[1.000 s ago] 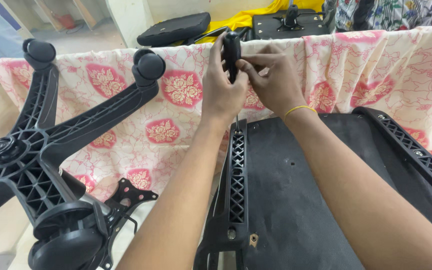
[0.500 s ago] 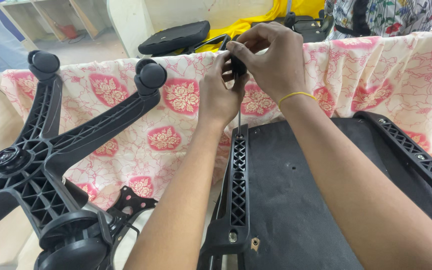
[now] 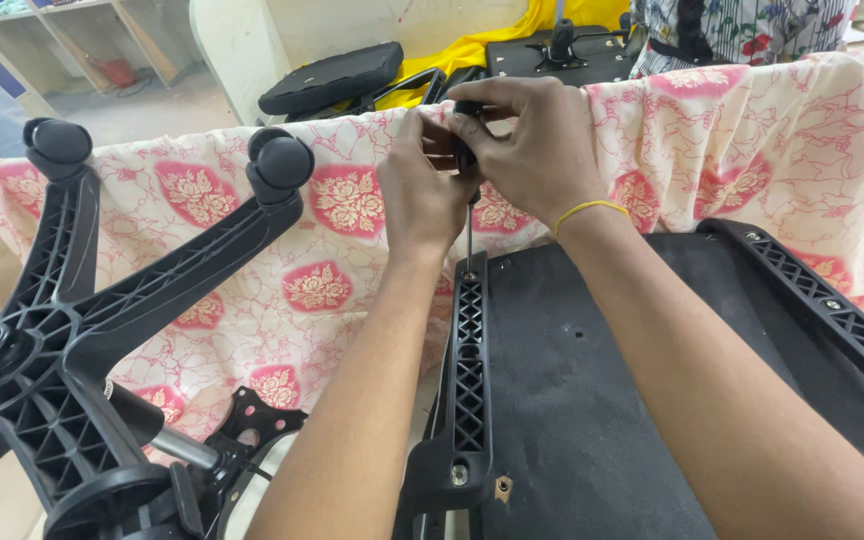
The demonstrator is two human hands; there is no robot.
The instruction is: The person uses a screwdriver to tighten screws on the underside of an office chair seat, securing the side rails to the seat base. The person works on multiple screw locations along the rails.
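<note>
Both my hands hold a screwdriver (image 3: 468, 225) upright. My left hand (image 3: 422, 185) and my right hand (image 3: 532, 145) wrap its black handle, which is mostly hidden. The thin metal shaft runs down to the top end of a black ribbed plastic armrest bracket (image 3: 468, 370). That bracket lies along the left edge of an upturned black chair seat (image 3: 602, 400). A yellow band circles my right wrist.
A black five-arm chair base with castors (image 3: 72, 330) lies at the left on a pink floral cloth (image 3: 342, 260). A second ribbed bracket (image 3: 832, 320) lines the seat's right edge. Black chair parts (image 3: 332, 78) and yellow fabric sit behind. A person in a floral garment stands at the back right.
My hands with the screwdriver have shifted slightly on the handle, the right hand now more over the top. The view has tilted a little; the bracket and seat stay put.
</note>
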